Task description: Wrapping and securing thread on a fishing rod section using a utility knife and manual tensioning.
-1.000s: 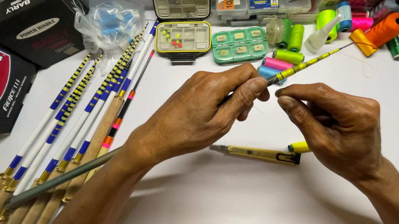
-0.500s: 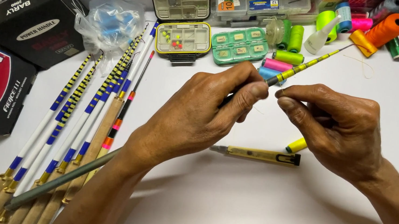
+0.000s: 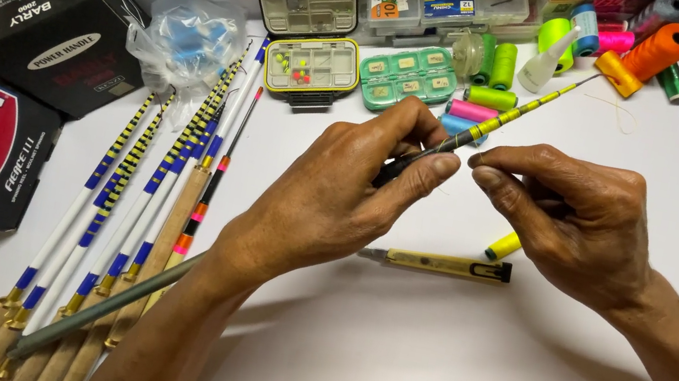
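Partly hidden under the closed left hand (image 3: 336, 209), a thin rod (image 3: 511, 117) runs far-right toward the spools; the right hand (image 3: 571, 224) pinches beside it, what it pinches too small to see.

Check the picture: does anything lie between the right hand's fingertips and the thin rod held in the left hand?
Nothing visible does. The left hand grips the thin rod, and the right hand pinches its fingertips right beside it over bare table.

Bare forearms, no sleeves/jewelry.
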